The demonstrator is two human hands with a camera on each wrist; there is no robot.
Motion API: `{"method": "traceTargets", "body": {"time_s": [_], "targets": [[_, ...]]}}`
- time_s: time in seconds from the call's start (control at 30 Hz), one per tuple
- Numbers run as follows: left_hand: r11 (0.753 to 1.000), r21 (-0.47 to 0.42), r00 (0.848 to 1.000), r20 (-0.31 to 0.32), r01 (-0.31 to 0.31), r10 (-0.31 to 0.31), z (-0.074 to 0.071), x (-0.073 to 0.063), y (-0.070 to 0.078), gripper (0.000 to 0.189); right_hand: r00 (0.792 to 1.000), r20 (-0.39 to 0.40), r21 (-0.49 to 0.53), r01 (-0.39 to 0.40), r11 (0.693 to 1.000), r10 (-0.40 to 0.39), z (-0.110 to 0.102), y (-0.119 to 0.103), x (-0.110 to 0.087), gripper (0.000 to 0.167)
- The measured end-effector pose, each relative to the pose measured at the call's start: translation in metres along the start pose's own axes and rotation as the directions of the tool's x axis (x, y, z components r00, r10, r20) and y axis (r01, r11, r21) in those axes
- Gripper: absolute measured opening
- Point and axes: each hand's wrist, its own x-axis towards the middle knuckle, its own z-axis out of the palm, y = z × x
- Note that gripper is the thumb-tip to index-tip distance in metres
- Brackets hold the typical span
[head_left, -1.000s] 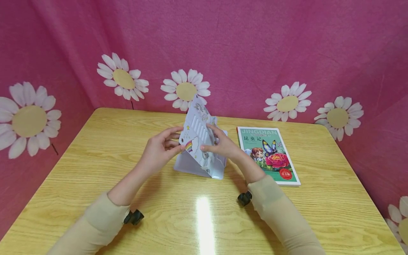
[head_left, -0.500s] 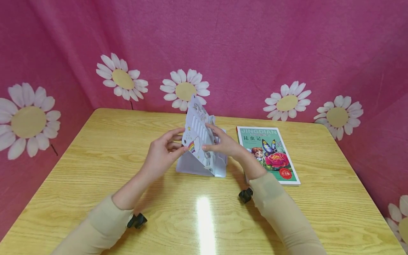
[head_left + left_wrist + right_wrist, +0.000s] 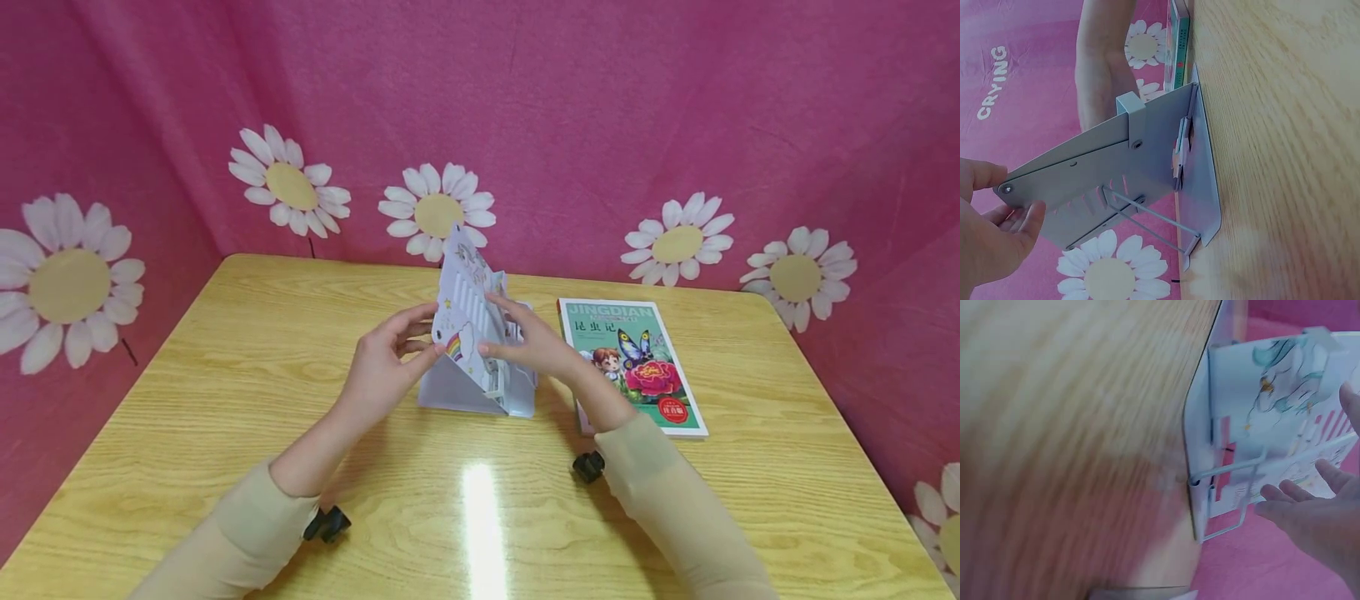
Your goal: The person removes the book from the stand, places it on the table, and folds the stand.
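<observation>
A white metal book stand [image 3: 467, 325] with rainbow and unicorn prints stands on the table, its slotted panel tilted up from the flat base [image 3: 457, 398]. My left hand [image 3: 378, 358] pinches the panel's left edge beside a corner rivet. From behind, the left wrist view shows a wire prop [image 3: 1147, 217] running between panel and base. My right hand [image 3: 543, 346] is at the panel's right side, thumb and fingers spread. In the right wrist view, its fingers [image 3: 1294, 490] are loosely extended beside the stand, curled round nothing.
A green children's book [image 3: 637, 367] with a butterfly and a red flower on its cover lies flat right of the stand. Behind the wooden table [image 3: 285, 317] hangs a pink cloth [image 3: 547, 125] printed with daisies. Each sleeve carries a small black camera.
The book stand has shifted slightly to the right, and its panel has turned a little. Both hands have moved slightly rightward with it, the left keeping its pinch on the edge.
</observation>
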Motion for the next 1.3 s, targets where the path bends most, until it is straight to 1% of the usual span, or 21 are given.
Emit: {"method": "traceTargets", "body": {"time_s": [0.1, 0.17, 0.23, 0.33, 0.43, 0.57, 0.63, 0.8, 1.0, 1.17, 1.3], "targets": [[0.999, -0.017, 1.0, -0.013, -0.027, 0.027, 0.002, -0.001, 0.001, 0.049, 0.996, -0.066, -0.073, 0.052, 0.996, -0.057, 0.002, -0.006, -0.01, 0.079], [0.998, -0.036, 0.999, -0.024, -0.046, 0.046, 0.003, 0.0, 0.0, 0.049, 0.992, -0.089, -0.083, 0.082, 0.993, -0.09, 0.004, -0.01, -0.018, 0.077], [0.997, -0.055, 0.998, -0.033, -0.06, 0.058, 0.005, 0.0, 0.0, 0.049, 0.987, -0.098, -0.071, 0.118, 0.99, -0.124, 0.006, -0.012, -0.026, 0.075], [0.995, -0.074, 0.997, -0.037, -0.067, 0.065, 0.009, 0.001, 0.0, 0.047, 0.983, -0.095, -0.023, 0.157, 0.987, -0.158, 0.008, -0.014, -0.037, 0.074], [0.995, -0.063, 0.997, -0.032, -0.076, 0.074, 0.013, 0.003, 0.003, 0.046, 0.979, -0.102, 0.02, 0.179, 0.984, -0.176, 0.009, -0.016, -0.046, 0.073], [0.997, -0.014, 0.997, 0.0, -0.075, 0.075, 0.015, 0.005, 0.008, 0.045, 0.973, -0.137, 0.074, 0.196, 0.978, -0.185, 0.011, -0.019, -0.054, 0.072], [0.997, 0.003, 0.997, 0.028, -0.077, 0.077, 0.015, 0.007, 0.01, 0.044, 0.971, -0.155, 0.098, 0.2, 0.975, -0.183, 0.012, -0.021, -0.058, 0.072], [0.99, 0.063, 0.988, 0.095, -0.125, 0.118, 0.015, 0.012, 0.014, 0.037, 0.971, -0.182, 0.123, 0.18, 0.976, -0.156, 0.015, -0.023, -0.064, 0.072], [0.965, 0.176, 0.975, 0.139, -0.196, 0.172, 0.017, 0.017, 0.017, 0.038, 0.967, -0.205, 0.146, 0.181, 0.973, -0.149, 0.017, -0.025, -0.068, 0.073], [0.937, 0.243, 0.962, 0.173, -0.252, 0.213, 0.021, 0.022, 0.02, 0.042, 0.964, -0.226, 0.157, 0.177, 0.972, -0.139, 0.019, -0.025, -0.069, 0.074], [0.917, 0.282, 0.952, 0.206, -0.28, 0.227, 0.023, 0.025, 0.024, 0.043, 0.963, -0.239, 0.162, 0.169, 0.972, -0.127, 0.02, -0.023, -0.069, 0.073]]}}
